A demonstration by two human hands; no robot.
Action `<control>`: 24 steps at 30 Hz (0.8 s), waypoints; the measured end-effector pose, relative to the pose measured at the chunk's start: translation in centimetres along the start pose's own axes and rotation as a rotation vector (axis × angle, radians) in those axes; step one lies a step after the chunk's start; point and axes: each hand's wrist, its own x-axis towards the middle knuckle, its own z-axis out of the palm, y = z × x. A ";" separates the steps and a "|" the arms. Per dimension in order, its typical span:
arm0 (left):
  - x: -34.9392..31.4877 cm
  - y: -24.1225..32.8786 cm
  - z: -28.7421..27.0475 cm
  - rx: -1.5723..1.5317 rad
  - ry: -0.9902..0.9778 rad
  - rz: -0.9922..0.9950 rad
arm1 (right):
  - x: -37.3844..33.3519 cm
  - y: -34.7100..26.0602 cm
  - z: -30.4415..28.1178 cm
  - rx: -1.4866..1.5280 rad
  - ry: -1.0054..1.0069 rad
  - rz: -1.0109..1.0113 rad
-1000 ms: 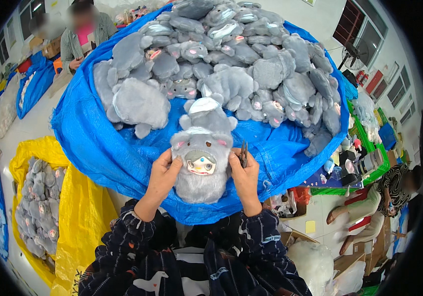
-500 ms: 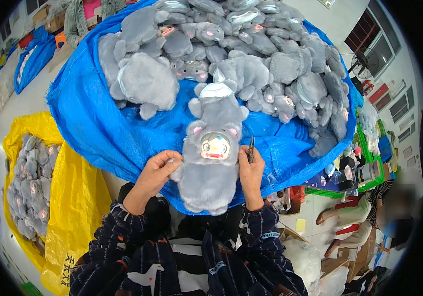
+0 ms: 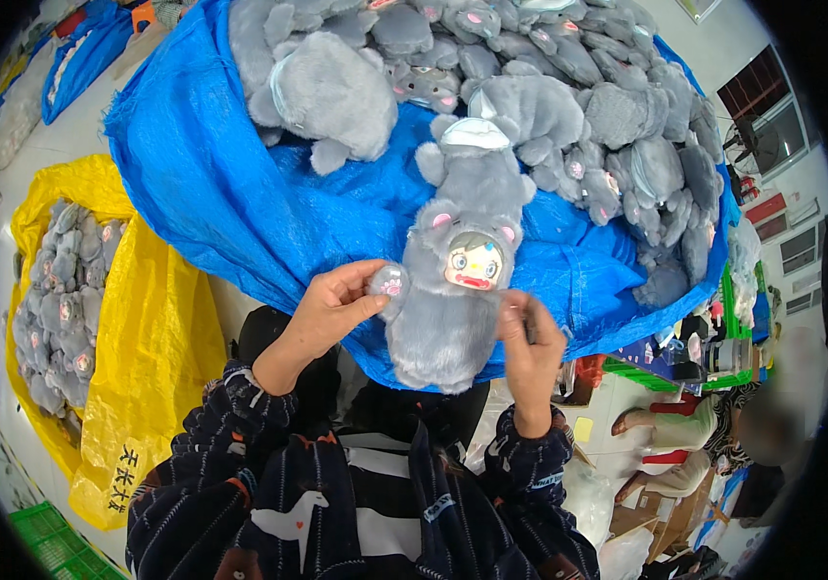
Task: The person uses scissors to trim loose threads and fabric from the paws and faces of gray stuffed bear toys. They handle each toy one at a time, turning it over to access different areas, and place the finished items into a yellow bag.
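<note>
A grey plush toy (image 3: pixel 445 329) with pink ears and a doll-like face (image 3: pixel 473 261) lies lengthwise in front of me, across the near edge of a blue woven sheet (image 3: pixel 307 217). My left hand (image 3: pixel 332 309) pinches its paw, which has a pink pad print (image 3: pixel 390 282), between thumb and fingers. At the toy's other side is my right hand (image 3: pixel 533 353), fingers bent together and slightly blurred against the fur. Whatever lies inside those fingers is hidden. A pale fabric edge (image 3: pixel 477 133) shows at the toy's far end.
Beyond it, many similar grey plush toys (image 3: pixel 332 97) are heaped on the blue sheet. A yellow sack (image 3: pixel 158 358) of grey plush pieces (image 3: pixel 61 300) stands at left. Green crates (image 3: pixel 56 541) sit at lower left. A person (image 3: pixel 689 435) is at the right.
My view has shifted, so the scene sits differently. The left hand has turned the paw so its pink pad shows. The dark snips seen in my right hand are no longer visible.
</note>
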 end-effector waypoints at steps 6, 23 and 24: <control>0.2 0.1 0.2 0.034 -0.018 -0.020 | 0.9 -1.5 4.3 -0.530 -0.120 -0.525; 0.6 -0.1 -0.2 -0.094 -0.104 -0.126 | 1.6 -0.2 5.5 -0.723 -0.060 -0.632; 0.6 -0.1 -0.2 -0.077 -0.100 -0.121 | 1.7 -0.4 5.4 -0.741 -0.071 -0.640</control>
